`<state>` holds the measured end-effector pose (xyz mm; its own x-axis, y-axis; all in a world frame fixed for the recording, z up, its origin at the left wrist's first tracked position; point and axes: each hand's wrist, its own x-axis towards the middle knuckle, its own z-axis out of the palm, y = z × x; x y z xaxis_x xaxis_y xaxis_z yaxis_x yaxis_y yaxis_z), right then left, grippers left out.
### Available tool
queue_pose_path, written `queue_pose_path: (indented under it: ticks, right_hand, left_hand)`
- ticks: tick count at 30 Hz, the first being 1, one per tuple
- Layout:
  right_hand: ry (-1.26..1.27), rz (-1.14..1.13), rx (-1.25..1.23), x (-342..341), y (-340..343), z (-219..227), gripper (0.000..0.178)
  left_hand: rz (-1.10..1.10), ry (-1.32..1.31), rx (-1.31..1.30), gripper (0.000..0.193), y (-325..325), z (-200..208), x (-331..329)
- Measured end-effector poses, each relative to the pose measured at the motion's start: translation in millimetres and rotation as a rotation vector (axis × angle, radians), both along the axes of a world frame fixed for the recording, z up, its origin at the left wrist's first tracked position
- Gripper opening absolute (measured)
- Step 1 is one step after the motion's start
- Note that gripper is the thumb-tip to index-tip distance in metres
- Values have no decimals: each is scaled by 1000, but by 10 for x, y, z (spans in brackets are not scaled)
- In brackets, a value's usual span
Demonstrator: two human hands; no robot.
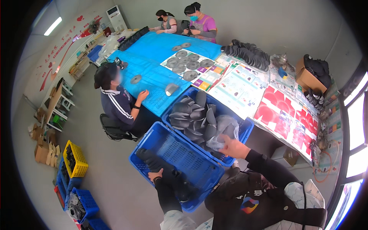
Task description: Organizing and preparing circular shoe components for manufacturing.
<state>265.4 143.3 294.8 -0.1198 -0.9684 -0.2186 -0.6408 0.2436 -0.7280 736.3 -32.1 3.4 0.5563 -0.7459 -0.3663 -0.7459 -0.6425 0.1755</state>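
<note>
Apron (270,205) below right hand (234,147), which pinches clear bag (227,127). Left hand (155,174) half-curled round dark stack (148,158); slackening may spill it

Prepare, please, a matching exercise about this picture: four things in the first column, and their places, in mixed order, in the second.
1. Left hand
2. Right hand
3. Yellow crate
4. Red-patterned sheet

A. On the right part of the table
B. At the clear plastic bag
C. At the picture's left, away from the table
D. At the dark pieces in the nearer blue crate

Right pairs: 1-D, 2-B, 3-C, 4-A
</note>
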Motion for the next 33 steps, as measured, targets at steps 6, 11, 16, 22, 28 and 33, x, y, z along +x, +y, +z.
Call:
queue_pose_path:
  ticks: [6, 11, 16, 22, 28, 33]
  right_hand:
    - [-842, -316, -34, -294, -96, 152, 23]
    - [470, 96, 62, -332, -70, 39, 49]
    - [-195, 110, 258, -280, -37, -50, 64]
    - [-154, 179, 248, -230, -70, -30, 64]
    - [20, 275, 418, -645, -201, -764, 58]
    - [-114, 105, 772, -1478, -95, -1713, 71]
  left_hand:
    - [-13, -22, 14, 96, -15, 134, -66]
    - [63, -4, -31, 89, 71, 200, -100]
    - [104, -102, -309, 90, 259, 150, 39]
    - [21, -132, -457, 110, 482, 98, 23]
    - [15, -234, -237, 107, 446, 298, -51]
    - [-189, -335, -365, 83, 892, 618, -557]
